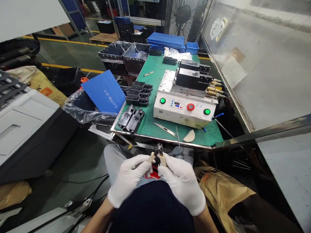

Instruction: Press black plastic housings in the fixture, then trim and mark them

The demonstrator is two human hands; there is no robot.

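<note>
A pair of pliers point(159, 150) with a dark metal head and pale handles is held over my lap, its head pointing away from me. My left hand point(130, 176), in a white glove, is closed on the left handle. The right handle is gripped by my right hand point(182, 181), gloved in white as well. Something red shows below the handles, between the hands. Beyond the pliers, near the table's front edge, lie a utility knife point(164, 129), a thin rod point(177, 135) and a beige half-round piece point(189, 136).
On the green table point(150, 124) stands a white machine point(184, 113) with black parts on top. Black blocks point(137, 94) are lined up at the left. A blue sheet point(104, 92) leans on a lined bin. A paper sack point(221, 187) is at the right.
</note>
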